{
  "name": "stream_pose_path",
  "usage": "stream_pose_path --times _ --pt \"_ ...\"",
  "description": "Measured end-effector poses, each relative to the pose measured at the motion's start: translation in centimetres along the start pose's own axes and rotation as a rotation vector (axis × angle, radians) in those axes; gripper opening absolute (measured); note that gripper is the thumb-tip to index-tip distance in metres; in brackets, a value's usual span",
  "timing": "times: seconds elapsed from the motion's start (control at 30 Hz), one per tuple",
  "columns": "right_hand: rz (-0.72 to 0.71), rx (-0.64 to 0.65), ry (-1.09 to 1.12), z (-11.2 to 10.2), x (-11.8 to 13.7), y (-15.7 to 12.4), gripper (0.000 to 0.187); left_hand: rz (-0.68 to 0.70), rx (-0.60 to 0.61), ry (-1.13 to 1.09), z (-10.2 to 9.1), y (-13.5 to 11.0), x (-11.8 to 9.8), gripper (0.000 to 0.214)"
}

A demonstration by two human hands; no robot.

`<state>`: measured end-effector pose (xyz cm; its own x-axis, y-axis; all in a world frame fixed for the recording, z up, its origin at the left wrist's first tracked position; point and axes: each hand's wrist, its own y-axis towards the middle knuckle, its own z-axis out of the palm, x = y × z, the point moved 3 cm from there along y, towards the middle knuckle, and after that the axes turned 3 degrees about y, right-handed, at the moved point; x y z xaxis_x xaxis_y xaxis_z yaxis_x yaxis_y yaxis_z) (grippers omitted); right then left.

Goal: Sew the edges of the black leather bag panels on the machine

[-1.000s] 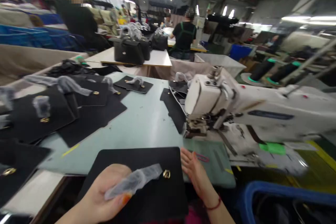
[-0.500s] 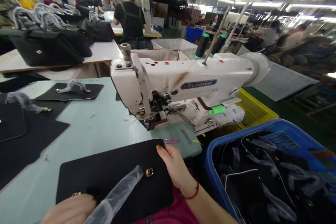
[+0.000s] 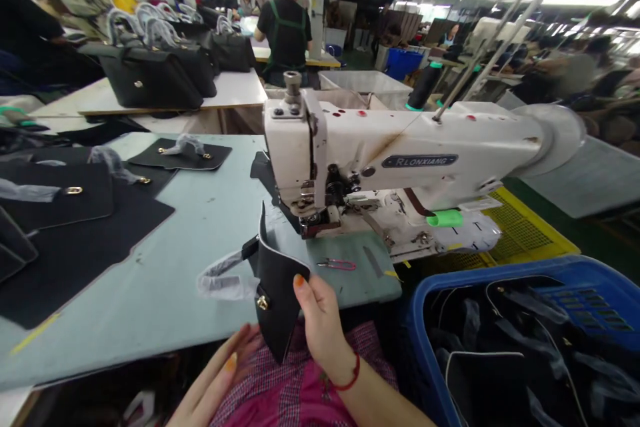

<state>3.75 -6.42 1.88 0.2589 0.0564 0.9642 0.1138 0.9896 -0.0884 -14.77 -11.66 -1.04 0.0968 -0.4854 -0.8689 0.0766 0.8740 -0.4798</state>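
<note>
My right hand (image 3: 323, 327) grips a black leather panel (image 3: 275, 280) by its near edge and holds it upright on edge in front of the white sewing machine (image 3: 380, 160). A gold clasp and a strip of clear plastic wrap (image 3: 225, 277) hang off the panel's left side. My left hand (image 3: 220, 380) is below it over my lap, fingers stretched out, holding nothing. Small pink-handled snips (image 3: 337, 264) lie on the table just beyond the panel.
Several black leather panels with gold clasps (image 3: 75, 213) lie spread over the pale green table (image 3: 175, 260) at left. A blue bin (image 3: 525, 340) of black pieces stands at right. Finished black handbags (image 3: 150, 77) sit on a far table, where a person (image 3: 287, 23) stands.
The panel was lying flat on the table under both hands; my right hand has lifted it onto its edge. My left hand has let go and dropped toward my lap.
</note>
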Motion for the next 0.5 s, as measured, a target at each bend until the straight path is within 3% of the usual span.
stream_pose_path --times 0.1,0.2,0.27,0.37,0.5 --pt "0.029 0.141 -0.024 1.7 -0.9 -1.9 0.044 -0.233 0.095 -0.392 3.7 1.6 0.8 0.06" --pt "0.083 0.115 0.026 2.1 -1.9 -3.2 0.042 -0.254 0.068 -0.628 5.7 3.4 -0.2 0.052" --pt "0.119 0.117 0.074 2.0 -2.0 -3.4 0.04 -0.206 -0.038 -0.701 5.9 4.1 -1.2 0.036" --pt "0.172 0.23 0.123 1.4 -0.8 -3.1 0.038 -0.155 -0.174 -0.689 5.2 4.3 -2.4 0.021" --pt "0.18 0.371 0.0 0.4 2.2 -1.8 0.042 -0.138 -0.166 -0.572 3.8 4.3 -3.6 0.028"
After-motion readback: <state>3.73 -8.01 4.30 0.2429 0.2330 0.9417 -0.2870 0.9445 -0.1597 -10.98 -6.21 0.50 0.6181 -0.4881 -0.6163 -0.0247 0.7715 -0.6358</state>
